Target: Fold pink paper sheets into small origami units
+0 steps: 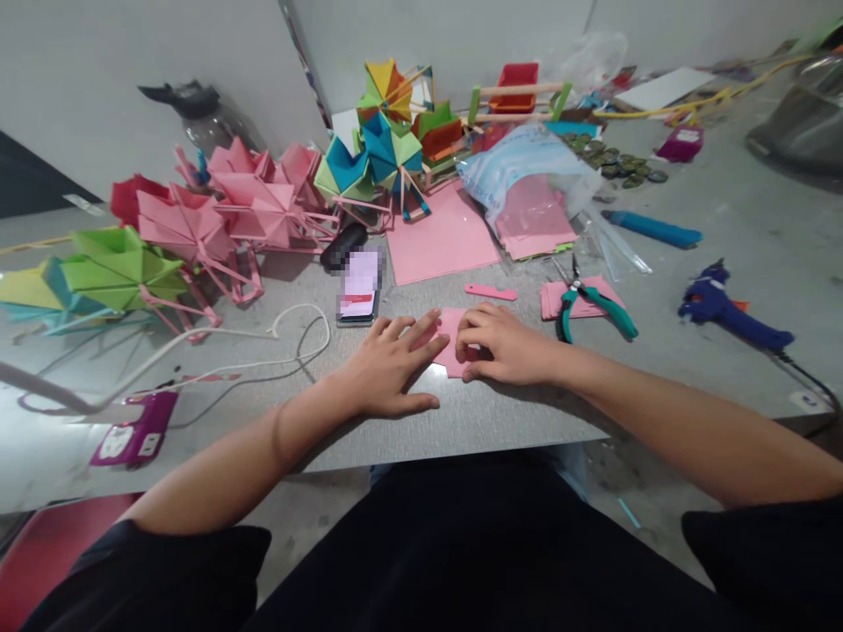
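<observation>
A small piece of pink paper (451, 358) lies on the grey table in front of me, partly covered by both hands. My left hand (393, 364) is spread over its left side, fingers stretched out. On the right side, the curled fingers and thumb of my right hand (501, 344) close on the paper. Just beyond the hands is a pink utility knife (491, 291). Green-handled pliers (596, 309) rest on a stack of pink paper pieces (553, 300) to the right. A phone (359, 285) lies past my left hand.
Pink folded-paper models (190, 219) and green ones (125, 268) stand at the left, near a white cable (303, 312). Behind are a large pink sheet (438, 233) and a plastic bag (527, 171). A blue glue gun (731, 312) lies right; the table's front edge (461, 454) is close.
</observation>
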`<state>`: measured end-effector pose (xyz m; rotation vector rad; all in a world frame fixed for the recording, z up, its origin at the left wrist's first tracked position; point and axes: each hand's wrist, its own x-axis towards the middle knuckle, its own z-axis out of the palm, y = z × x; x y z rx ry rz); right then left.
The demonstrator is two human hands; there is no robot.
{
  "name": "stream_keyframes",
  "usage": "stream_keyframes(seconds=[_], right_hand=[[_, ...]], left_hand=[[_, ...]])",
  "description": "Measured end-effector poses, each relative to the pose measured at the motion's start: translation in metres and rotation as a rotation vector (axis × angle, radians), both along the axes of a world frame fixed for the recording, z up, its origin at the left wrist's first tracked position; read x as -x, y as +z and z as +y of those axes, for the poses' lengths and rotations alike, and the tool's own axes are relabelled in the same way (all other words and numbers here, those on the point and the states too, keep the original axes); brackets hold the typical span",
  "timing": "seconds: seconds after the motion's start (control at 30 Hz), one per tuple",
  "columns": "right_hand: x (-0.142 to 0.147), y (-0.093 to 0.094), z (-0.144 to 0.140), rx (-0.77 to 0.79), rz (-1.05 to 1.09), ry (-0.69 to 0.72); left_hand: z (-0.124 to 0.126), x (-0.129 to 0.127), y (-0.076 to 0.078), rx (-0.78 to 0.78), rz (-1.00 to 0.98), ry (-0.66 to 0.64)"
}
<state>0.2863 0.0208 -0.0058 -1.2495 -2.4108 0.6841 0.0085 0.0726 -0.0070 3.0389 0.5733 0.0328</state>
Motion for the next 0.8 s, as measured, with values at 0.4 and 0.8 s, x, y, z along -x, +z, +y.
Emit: stream_keyframes(seconds=[0.4, 0.8], right_hand=[[0.001, -0.001, 0.0, 0.014, -0.007, -0.008], [0.001, 0.0, 0.002, 0.01, -0.012, 0.008]], left_hand=[[0.003, -0.003, -0.001, -0.011, -0.053, 0.063], [0.012, 0.002, -0.006, -0.077, -0.15, 0.107]])
